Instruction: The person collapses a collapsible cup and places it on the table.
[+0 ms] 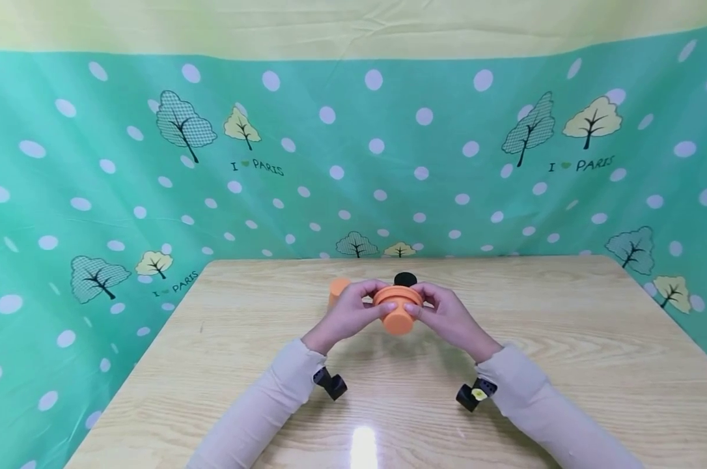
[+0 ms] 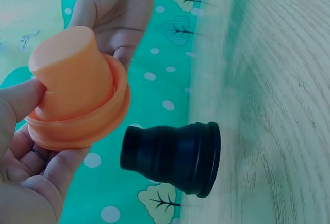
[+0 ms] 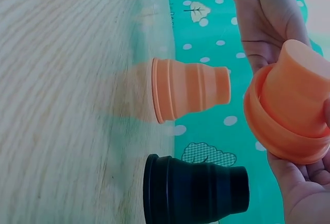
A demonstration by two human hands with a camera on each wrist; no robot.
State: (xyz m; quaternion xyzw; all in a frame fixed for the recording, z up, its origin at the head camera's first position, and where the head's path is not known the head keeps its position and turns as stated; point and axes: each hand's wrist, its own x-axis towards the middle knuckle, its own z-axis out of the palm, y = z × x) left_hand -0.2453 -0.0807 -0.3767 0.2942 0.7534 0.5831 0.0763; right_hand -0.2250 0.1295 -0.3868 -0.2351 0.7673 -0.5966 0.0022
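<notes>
Both hands grip an orange collapsible cup (image 1: pixel 398 318) above the table, thumbs on its narrow body and fingers around the wide rim. The left hand (image 1: pixel 356 306) is on one side of it and the right hand (image 1: pixel 447 318) on the other. In the left wrist view the held cup (image 2: pixel 72 84) is partly folded, its narrow end standing out of a wide outer ring. A second orange cup (image 3: pixel 191 91) stands rim-down on the table, partly hidden behind the left hand in the head view. Beyond the held cup is a black collapsible cup (image 2: pixel 172 157), also rim-down.
The light wooden table (image 1: pixel 260 404) stretches out on both sides of the arms. A green dotted cloth (image 1: pixel 306 143) with printed trees hangs behind it. Each wrist carries a small black camera on a strap.
</notes>
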